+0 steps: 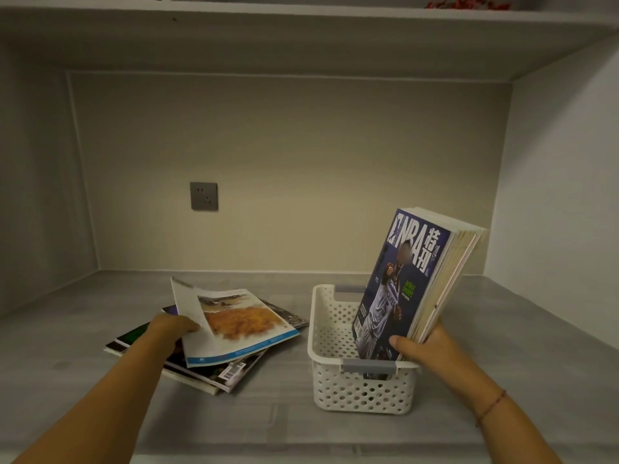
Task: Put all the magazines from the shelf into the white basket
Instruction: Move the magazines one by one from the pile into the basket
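A white perforated basket [330, 333] stands on the grey shelf, right of centre. Several magazines stand upright in it, a blue basketball magazine [398, 279] in front. My right hand [427, 343] grips the lower edge of this upright bundle, thumb on the front cover. To the left lies a loose pile of magazines [217, 373]. My left hand [170, 329] pinches the left edge of the top one, a white-and-orange magazine [234, 324], whose cover curls upward.
The grey shelf surface [335, 437] sits in an alcove with beige back wall and side walls close on both sides. A grey wall socket [203, 195] is on the back wall. Another shelf board [301, 35] runs overhead.
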A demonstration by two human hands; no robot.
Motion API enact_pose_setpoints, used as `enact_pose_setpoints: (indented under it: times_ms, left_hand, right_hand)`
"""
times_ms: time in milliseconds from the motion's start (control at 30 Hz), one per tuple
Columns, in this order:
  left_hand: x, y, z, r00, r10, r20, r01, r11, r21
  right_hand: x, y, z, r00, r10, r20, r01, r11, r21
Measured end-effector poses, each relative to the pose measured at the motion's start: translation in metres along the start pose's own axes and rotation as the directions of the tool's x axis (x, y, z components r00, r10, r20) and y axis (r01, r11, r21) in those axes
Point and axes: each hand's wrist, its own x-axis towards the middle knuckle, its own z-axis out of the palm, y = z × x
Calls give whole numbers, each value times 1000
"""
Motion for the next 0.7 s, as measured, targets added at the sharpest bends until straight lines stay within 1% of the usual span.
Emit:
enact_pose_setpoints:
  times_ms: [33,67,133,200,267,300,367,433,467,567,633,700]
  left_hand:
    - [-3,0,-1,997,-6,74,14,994,-110]
    - [-6,-1,-1,993,9,118,12,985,-175]
    - [-15,2,2,987,70,144,-36,973,-227]
    - [-30,9,7,981,168,94,-144,964,-224]
    - [-46,17,15,949,312,-37,-313,933,-177]
    - [-54,21,19,915,386,-117,-401,903,-156]
    - [-75,27,28,819,506,-269,-554,819,-147]
    - [-98,34,36,711,598,-371,-687,702,-188]
    - [-110,38,40,660,639,-395,-742,638,-207]
    - [-146,52,55,538,745,-394,-843,491,-222]
    - [-167,57,71,475,811,-341,-880,436,-188]
    - [-186,59,90,423,869,-257,-906,399,-144]
  right_hand:
    - [1,0,0,1000,2,-1,-2,1000,0]
    - [1,1,0,1000,4,-4,-4,1000,1]
    - [1,1,0,1000,7,-9,-7,1000,7]
    - [0,0,1,1000,-1,-7,1,1000,4]
    - [0,-1,1,1000,-7,-4,7,1000,-7]
    - [0,-2,2,1000,-10,-7,10,1000,-8]
    - [-1,-3,2,1000,-17,-10,17,1000,-6]
    - [-2,-3,2,1000,-20,-4,20,1000,-4]
    - [-2,-3,2,1000,-21,-3,21,1000,-6]
    - [-3,-4,2,1000,-24,1,24,1000,-8]
    - [-3,-5,2,999,-32,-2,32,999,-11]
    - [-3,-5,2,999,-34,0,34,999,-13]
